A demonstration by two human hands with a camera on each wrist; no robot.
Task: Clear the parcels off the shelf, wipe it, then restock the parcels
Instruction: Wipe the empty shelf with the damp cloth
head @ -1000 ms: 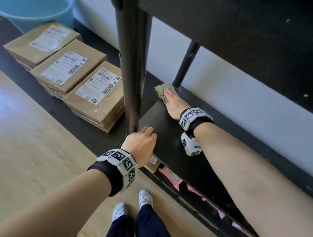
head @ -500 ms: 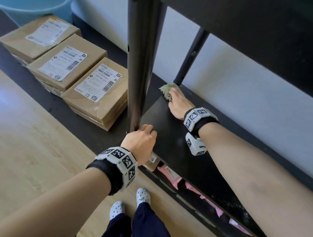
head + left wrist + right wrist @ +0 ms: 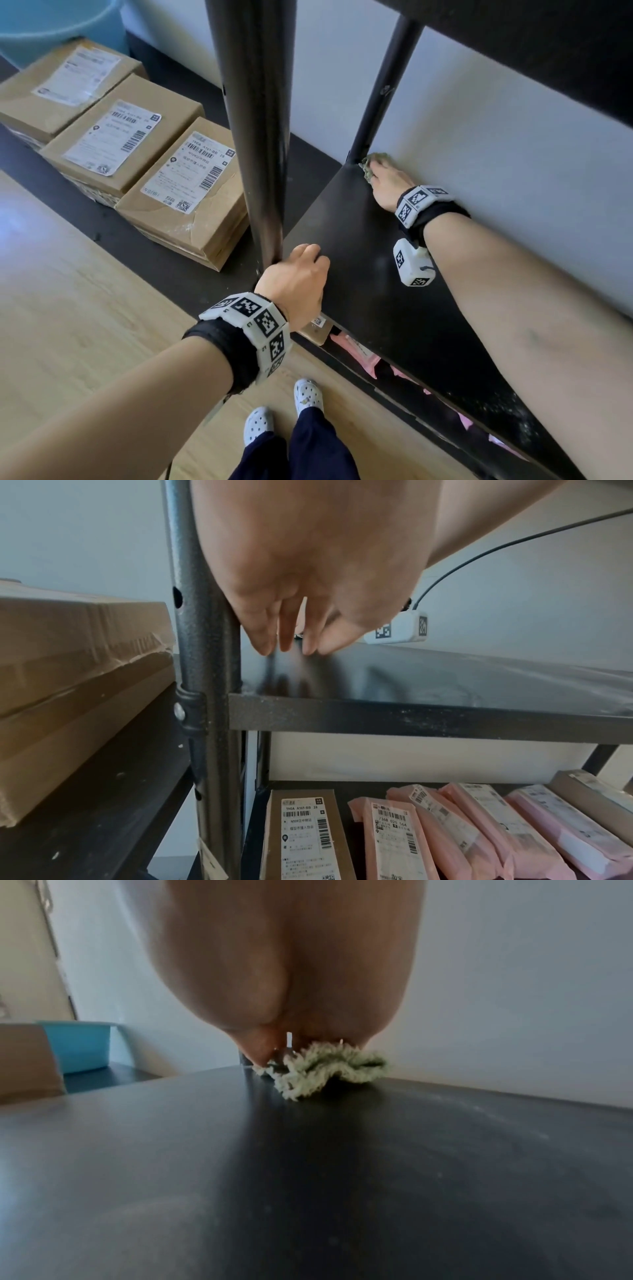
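Observation:
The black shelf [image 3: 342,246] is bare on top, with dusty streaks. My right hand [image 3: 387,180] presses a crumpled green cloth [image 3: 367,168] onto its back left corner, against the wall and beside the rear post [image 3: 380,89]. In the right wrist view the cloth [image 3: 329,1074] is bunched under my fingers, which are hidden by the palm. My left hand [image 3: 305,267] rests at the front left corner beside the front post [image 3: 257,120]. Its fingertips [image 3: 267,645] touch the board and hold nothing. Three brown parcels [image 3: 181,192] lie on the low surface to the left.
The shelf below holds pink mailers [image 3: 462,831] and a brown parcel [image 3: 301,837]. An upper shelf board [image 3: 513,41] hangs over my right arm. A blue tub [image 3: 51,20] stands beyond the brown parcels. Wooden floor [image 3: 85,325] lies in front of the rack.
My right hand has slid the cloth back along the shelf's left end into the corner at the rear post and wall. My left hand has stayed by the front post.

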